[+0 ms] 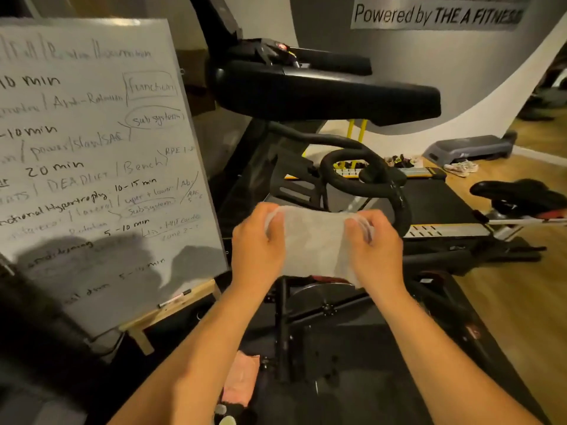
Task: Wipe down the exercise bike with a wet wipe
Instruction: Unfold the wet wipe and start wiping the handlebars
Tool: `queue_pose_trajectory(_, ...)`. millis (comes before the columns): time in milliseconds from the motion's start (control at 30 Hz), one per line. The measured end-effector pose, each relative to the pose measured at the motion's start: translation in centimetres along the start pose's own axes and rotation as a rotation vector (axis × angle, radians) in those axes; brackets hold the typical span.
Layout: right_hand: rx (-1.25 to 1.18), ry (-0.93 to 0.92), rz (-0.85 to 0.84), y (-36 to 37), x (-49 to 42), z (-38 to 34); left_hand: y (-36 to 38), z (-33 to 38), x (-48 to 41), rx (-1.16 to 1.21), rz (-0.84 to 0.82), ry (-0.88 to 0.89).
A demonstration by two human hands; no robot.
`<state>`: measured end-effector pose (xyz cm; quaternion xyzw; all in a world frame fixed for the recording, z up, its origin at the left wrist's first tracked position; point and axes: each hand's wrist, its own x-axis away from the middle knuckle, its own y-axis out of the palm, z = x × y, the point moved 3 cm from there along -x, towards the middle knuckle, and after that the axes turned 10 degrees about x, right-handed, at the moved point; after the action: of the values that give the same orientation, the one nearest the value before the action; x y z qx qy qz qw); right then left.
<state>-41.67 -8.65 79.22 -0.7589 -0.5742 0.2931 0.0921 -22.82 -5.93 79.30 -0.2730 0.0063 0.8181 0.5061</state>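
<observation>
In the head view, the left hand [257, 245] and right hand [376, 245] each pinch an upper corner of the wet wipe [310, 240], stretched flat with its long axis left to right, while the handlebar loop [399, 197] of the exercise bike [283, 326] lies just beyond it, nearer the right hand.

This is looking like a gym or fitness studio. Lettering [435, 15] on the grey wall [429, 72] is reading "Powered by THE A FITNESS". A whiteboard [92, 148] on a wooden easel [171, 311] is showing a handwritten workout plan with timed blocks, "DEADLIFT" and "Bench". An exercise bike [377, 176] is standing beside a treadmill [435, 200], and a step platform [469, 150] and sneakers [461, 168] are lying on the wooden floor [521, 286].
</observation>
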Motion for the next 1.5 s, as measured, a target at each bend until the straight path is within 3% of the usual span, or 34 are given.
queue_pose_trajectory(100, 0.054, -0.115, -0.005, -0.7, -4.7, 0.4, 2.1, 1.0, -2.7, -0.183, 0.070, 0.059)
queue_pose_trajectory(233, 0.671, -0.289, -0.244, 2.0, -7.5, 3.8, 4.6, -1.1, -4.6, -0.590, -0.054, -0.056)
queue_pose_trajectory(300, 0.583, -0.451, -0.248, 2.4, -7.1, 4.7, 5.4, -2.0, -3.6, -0.698, -0.106, 0.080)
queue_pose_trajectory(367, 0.509, -0.608, -0.392, 3.1, -6.5, 4.8, 5.9, -2.4, -2.5, -0.795, -0.262, 0.203)
queue_pose_trajectory(433, 0.668, -0.721, -0.600, 4.7, -6.2, 4.9, 6.2, -2.6, -1.8, -0.871, -0.386, 0.300)
queue_pose_trajectory(467, 0.755, -0.781, -0.622, 5.3, -6.4, 4.9, 6.2, -2.4, -1.7, -0.892, -0.402, 0.342)
queue_pose_trajectory(533, 0.859, -0.870, -0.617, 6.2, -7.1, 4.7, 6.2, -2.2, -2.1, -0.905, -0.408, 0.427)
queue_pose_trajectory(667, 0.802, -0.955, -0.529, 6.4, -7.5, 5.6, 6.6, -3.0, -2.0, -0.903, -0.444, 0.546)
queue_pose_trajectory(767, 0.737, -0.987, -0.359, 5.0, -6.5, 7.5, 8.9, -2.9, -0.9, -0.996, -0.459, 0.442)
queue_pose_trajectory(1000, 0.754, -0.841, -0.295, -0.1, -8.1, 12.9, 17.3, -2.1, 1.5, -1.085, -0.560, 0.435)
queue_pose_trajectory(1233, 0.636, -0.826, -0.177, 4.7, -5.1, 7.3, 8.9, -1.1, -1.7, -1.130, -0.670, 0.475)
queue_pose_trajectory(1367, 0.378, -0.770, -0.240, 8.5, -3.6, 2.7, 2.7, -0.9, -3.4, -1.029, -0.487, 0.446)
queue_pose_trajectory(1500, 0.365, -0.873, -0.254, 8.3, -3.8, 3.9, 3.7, -1.1, -4.2, -0.891, -0.486, 0.301)
